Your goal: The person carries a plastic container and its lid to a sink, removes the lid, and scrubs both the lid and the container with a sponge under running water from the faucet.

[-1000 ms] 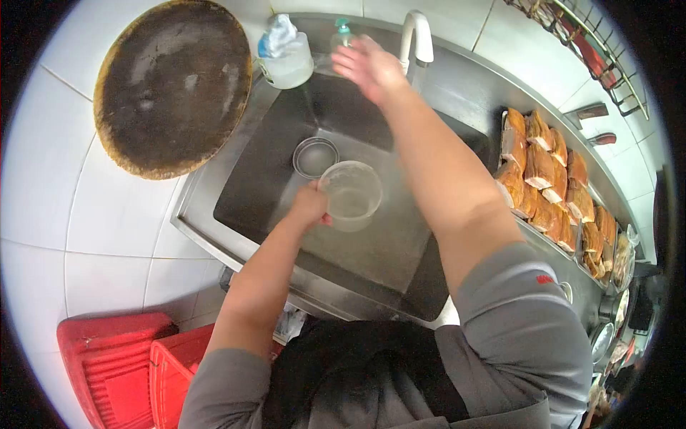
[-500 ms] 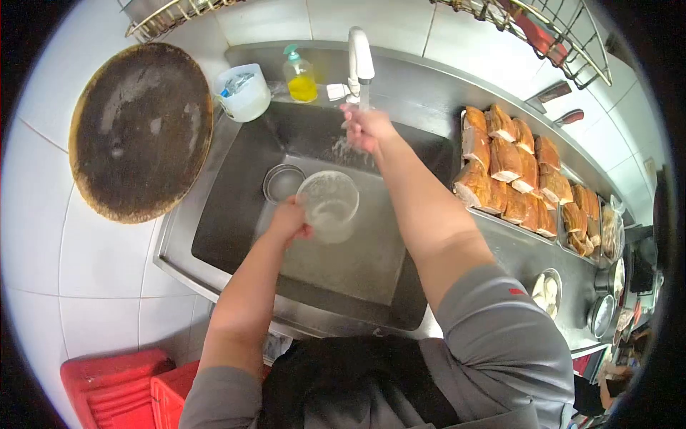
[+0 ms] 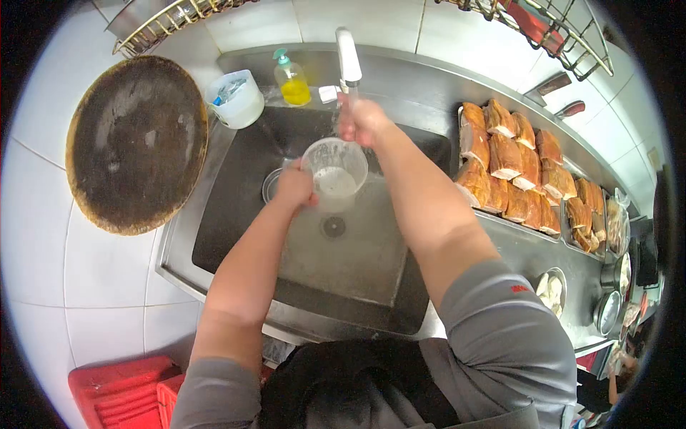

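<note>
My left hand (image 3: 294, 186) is closed on the rim side of a clear plastic tub (image 3: 334, 171), tilted over the sink (image 3: 236, 229), with some cloudy water inside. Just above the tub, my right hand (image 3: 363, 121) is under the spout of the white faucet (image 3: 348, 57), in the running water. Its fingers look loosely apart and hold nothing that I can see, though they are slightly blurred. A round metal-rimmed dish (image 3: 270, 187) lies in the sink, partly hidden behind my left hand. The drain (image 3: 333, 227) shows through shallow water.
Behind the sink stand a soap pump bottle (image 3: 293, 82) and a white tub (image 3: 239, 104). A round dark board (image 3: 136, 146) leans on the left wall. Trays of browned meat blocks (image 3: 507, 157) line the right counter. Red crates (image 3: 125, 393) sit lower left; wire racks (image 3: 543, 28) hang above.
The tub has moved up toward the faucet and my right hand, and now tilts differently. The drain has come into sight below it. My right hand stays by the stream.
</note>
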